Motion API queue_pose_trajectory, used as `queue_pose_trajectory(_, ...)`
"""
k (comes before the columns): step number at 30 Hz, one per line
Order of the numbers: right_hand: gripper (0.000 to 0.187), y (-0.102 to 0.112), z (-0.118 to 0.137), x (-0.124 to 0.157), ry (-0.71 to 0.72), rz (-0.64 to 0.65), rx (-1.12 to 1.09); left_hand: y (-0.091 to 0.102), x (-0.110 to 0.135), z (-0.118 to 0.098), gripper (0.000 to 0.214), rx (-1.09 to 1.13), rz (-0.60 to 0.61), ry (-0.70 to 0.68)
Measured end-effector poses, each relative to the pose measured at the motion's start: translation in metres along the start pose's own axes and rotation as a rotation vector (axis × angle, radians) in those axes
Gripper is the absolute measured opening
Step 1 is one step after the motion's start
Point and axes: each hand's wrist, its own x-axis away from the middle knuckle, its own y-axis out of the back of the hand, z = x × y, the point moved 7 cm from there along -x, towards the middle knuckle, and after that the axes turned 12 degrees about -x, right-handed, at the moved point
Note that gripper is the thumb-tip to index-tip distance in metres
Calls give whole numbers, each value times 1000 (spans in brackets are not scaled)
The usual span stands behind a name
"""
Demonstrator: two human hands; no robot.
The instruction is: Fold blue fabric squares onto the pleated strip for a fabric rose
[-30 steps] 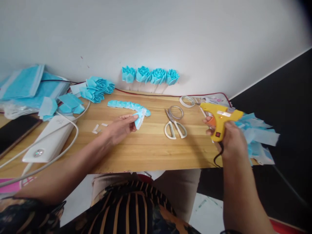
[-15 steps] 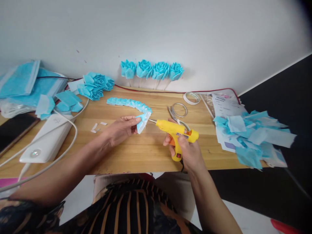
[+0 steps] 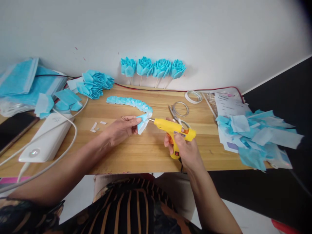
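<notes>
My left hand (image 3: 121, 129) pinches the near end of a folded blue paper strip (image 3: 131, 103) that curves across the wooden table (image 3: 136, 152). The pinched end (image 3: 142, 122) is lifted slightly off the wood. My right hand (image 3: 182, 146) is wrapped round the handle of a yellow glue gun (image 3: 173, 130). The gun's metal nozzle touches the lifted paper end. White-handled scissors (image 3: 179, 118) lie just behind the gun, partly hidden by it.
Several blue paper flowers (image 3: 153, 68) lean against the wall. More folded blue pieces (image 3: 94, 84) and masks (image 3: 26, 81) lie at the left, by a white power bank (image 3: 47, 136) with cable. Tape rolls (image 3: 193, 96) and blue paper scraps (image 3: 255, 135) sit at the right.
My right hand carried the glue gun from the right side of the table leftward until its nozzle met the paper end. My left hand stayed pinching the strip.
</notes>
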Motion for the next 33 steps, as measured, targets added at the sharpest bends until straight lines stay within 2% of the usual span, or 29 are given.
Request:
queue_pose_trajectory(10,46,-1,-4,1,-57,-23,32,0,0,-1,34,-37,-2,-15)
queue_pose_trajectory(15,32,2,-4,2,-53,-61,66,1,-1,-1,33,-31,-3,-21)
queue_pose_trajectory(21,26,-2,-2,2,-51,-65,102,1,0,-1,35,-29,-11,-13)
queue_pose_trajectory(25,41,-5,0,4,-47,-22,156,1,1,-3,36,-30,-33,-19)
queue_pose_trajectory(29,64,-5,7,10,7,71,330,6,0,-7,32,-6,-89,-49)
queue_pose_trajectory(31,68,-5,11,13,56,108,377,9,-1,-8,29,19,-109,-61)
queue_pose_trajectory(33,66,-5,13,14,85,125,335,10,-2,-7,29,39,-103,-68)
